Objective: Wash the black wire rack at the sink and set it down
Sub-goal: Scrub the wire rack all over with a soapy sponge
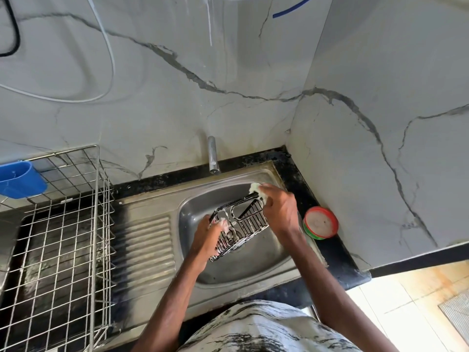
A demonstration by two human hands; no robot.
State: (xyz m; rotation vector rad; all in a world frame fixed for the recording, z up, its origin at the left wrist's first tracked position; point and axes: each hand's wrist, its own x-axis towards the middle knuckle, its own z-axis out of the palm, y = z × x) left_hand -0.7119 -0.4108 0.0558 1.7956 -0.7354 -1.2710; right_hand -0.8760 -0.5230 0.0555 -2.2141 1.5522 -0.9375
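Observation:
The black wire rack (241,226), streaked with white suds, hangs tilted over the steel sink basin (266,265). My left hand (208,238) grips its near-left end, fingers foamy. My right hand (279,209) is shut on a soapy whitish scrubber (256,189) pressed against the rack's far upper edge. The tap (212,154) stands behind the basin; no water is seen running from it.
A round red-and-green tub of dish soap (321,223) sits on the black counter right of the sink. The ribbed drainboard (146,247) lies left of the basin. Further left stands a steel wire dish basket (58,240) with a blue plastic cup (21,179) hung on it.

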